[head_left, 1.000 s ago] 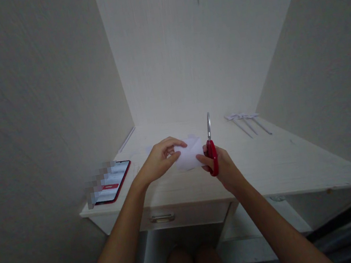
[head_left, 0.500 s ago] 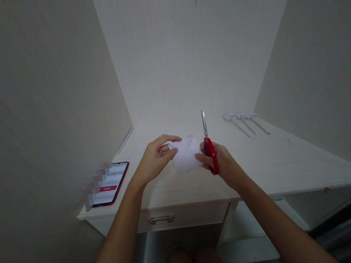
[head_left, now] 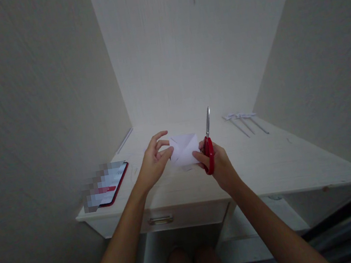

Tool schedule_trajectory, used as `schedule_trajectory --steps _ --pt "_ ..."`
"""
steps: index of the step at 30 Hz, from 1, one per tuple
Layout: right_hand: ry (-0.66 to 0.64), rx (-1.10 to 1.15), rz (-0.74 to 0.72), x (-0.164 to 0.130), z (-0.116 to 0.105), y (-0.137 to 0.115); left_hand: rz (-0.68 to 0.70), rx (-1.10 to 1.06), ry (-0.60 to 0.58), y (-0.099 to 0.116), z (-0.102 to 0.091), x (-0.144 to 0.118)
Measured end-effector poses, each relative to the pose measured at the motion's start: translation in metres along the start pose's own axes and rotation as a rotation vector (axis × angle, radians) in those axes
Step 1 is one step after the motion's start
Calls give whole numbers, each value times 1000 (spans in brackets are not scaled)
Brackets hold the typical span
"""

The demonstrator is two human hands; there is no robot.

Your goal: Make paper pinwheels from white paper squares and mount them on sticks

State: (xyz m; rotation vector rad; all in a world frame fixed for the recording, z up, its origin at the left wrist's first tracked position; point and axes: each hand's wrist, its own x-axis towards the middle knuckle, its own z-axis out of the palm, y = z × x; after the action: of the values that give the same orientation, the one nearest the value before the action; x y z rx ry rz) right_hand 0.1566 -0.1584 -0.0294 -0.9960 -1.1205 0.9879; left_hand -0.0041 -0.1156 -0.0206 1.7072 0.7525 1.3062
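Observation:
A small white paper rectangle (head_left: 184, 149) is held just above the desk, facing me. Diagonal lines run inward from its corners; whether they are cuts or creases I cannot tell. My left hand (head_left: 156, 159) pinches its left edge between thumb and fingers, with the index finger stretched out above. My right hand (head_left: 217, 160) grips the paper's right edge, thumb in front. That same hand also carries red-handled scissors (head_left: 209, 148), their metal blades together and pointing up, away from me.
A phone (head_left: 112, 186) in a red case lies at the desk's left edge. Three thin sticks with folded white paper (head_left: 239, 116) at their far ends rest at the back right. Walls enclose the white desk (head_left: 268, 170); a drawer handle (head_left: 161, 220) sits below its front edge.
The paper has turned squarer to me, showing its diagonal lines more clearly. My left fingers have lifted off its top and slid to its left edge. The scissors now tilt slightly right.

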Motion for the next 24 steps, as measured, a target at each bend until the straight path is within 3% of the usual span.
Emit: schedule_trajectory --steps 5,10,15,21,24 --pt "79 10 -49 4 6 10 -33 -39 11 0 17 -9" --pt "57 43 -77 4 11 16 64 22 164 -5 35 -14" --pt "-72 -159 9 0 -6 18 124 121 233 -12 20 -3" --pt "-274 -469 194 -3 -34 24 110 -20 247 -16 -5 9" --pt "-347 -631 234 -7 -37 21 62 9 165 -25 -15 15"
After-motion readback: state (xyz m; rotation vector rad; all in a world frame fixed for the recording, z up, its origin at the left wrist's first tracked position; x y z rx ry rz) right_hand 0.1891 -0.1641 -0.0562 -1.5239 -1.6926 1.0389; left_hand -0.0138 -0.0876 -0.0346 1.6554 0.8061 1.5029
